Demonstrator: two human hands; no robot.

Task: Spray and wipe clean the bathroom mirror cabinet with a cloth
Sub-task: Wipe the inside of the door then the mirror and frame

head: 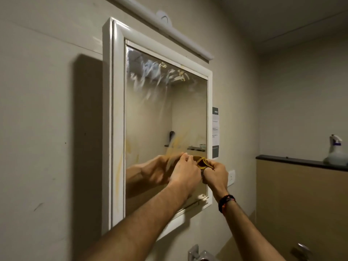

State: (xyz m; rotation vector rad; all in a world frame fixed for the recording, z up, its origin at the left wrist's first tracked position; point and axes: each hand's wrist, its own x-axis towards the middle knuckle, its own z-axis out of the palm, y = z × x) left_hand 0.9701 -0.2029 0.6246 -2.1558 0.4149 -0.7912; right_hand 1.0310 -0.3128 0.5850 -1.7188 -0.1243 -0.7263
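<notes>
Both hands raised at the lower centre of the frame, close against the glass of the mirror cabinet [165, 117]. Left hand [185, 172] and right hand [216, 175] pinching a small folded mustard-yellow cloth [203, 163] between them, fingers curled round its edges, apparently refolding it. Dark beaded band round the right wrist.

Likely trouble from here: streaks. Whitish smears across the upper glass and yellowish swipes low on the left of the pane, so wiping with a wet or soiled fold would probably just spread the film. Cloth bunched very small, hence thin coverage and easy to miss the corners against the frame. Fingertips or knuckles brushing the glass would leave fresh marks. Spray bottle [337, 150] well apart, on the dark ledge [293, 161] at the right edge of the frame, so any respray means a reach away.

Cabinet frame white, glossy, moulded with a raised rounded profile; flat rectangular pane, reflecting both hands and a shelf. Cloth soft, matte, thick at the folds. Bottle translucent, rounded, with a pale trigger head and purple collar. Walls matte beige, lightly scuffed. Printed paper notice [215, 132] just right of the frame; chrome tap [197, 254] at the bottom edge.
</notes>
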